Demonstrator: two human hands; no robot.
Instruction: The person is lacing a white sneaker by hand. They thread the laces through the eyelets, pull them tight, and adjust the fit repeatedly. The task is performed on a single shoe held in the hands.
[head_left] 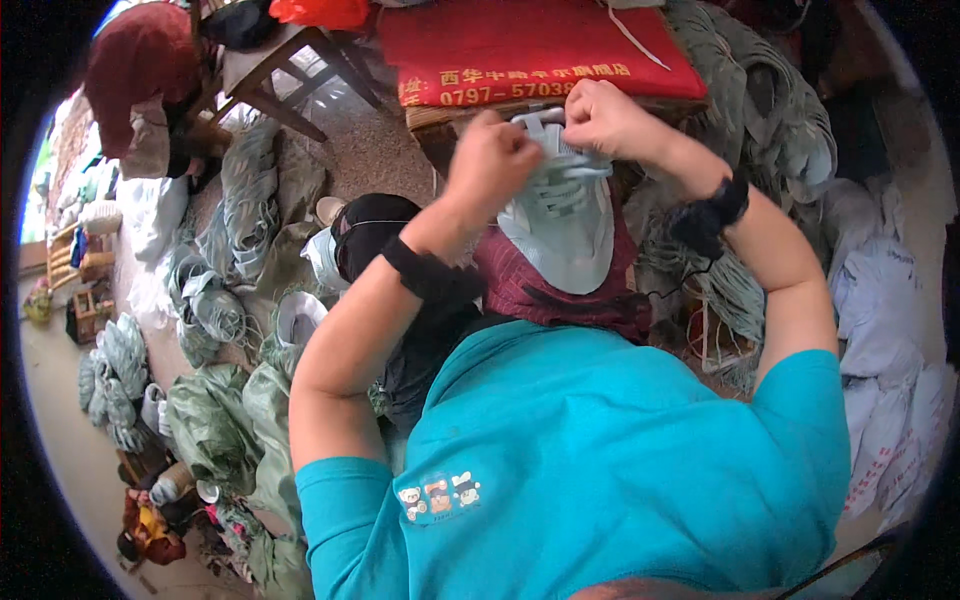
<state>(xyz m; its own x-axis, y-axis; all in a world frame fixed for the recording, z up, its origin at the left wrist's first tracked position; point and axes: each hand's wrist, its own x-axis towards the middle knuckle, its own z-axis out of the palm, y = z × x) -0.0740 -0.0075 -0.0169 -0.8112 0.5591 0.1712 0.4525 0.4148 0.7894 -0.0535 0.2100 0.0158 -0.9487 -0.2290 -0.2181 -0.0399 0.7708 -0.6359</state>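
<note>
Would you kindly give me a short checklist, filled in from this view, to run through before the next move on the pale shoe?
1. Both hands at the shoe: ok; the left hand and right hand are at its far end, fingers curled.
2. What each hand pinches: cannot tell; the fingertips are partly hidden.
3. Direction of the pale sneaker: ok; its rounded toe points toward the wearer's body, over the maroon cloth.
4. Laces across the front: ok; several rows cross there.
5. Lace tightness: cannot tell; the detail is too small.
6. Black wristbands clear of the sneaker: ok; both sit apart from it.
</note>
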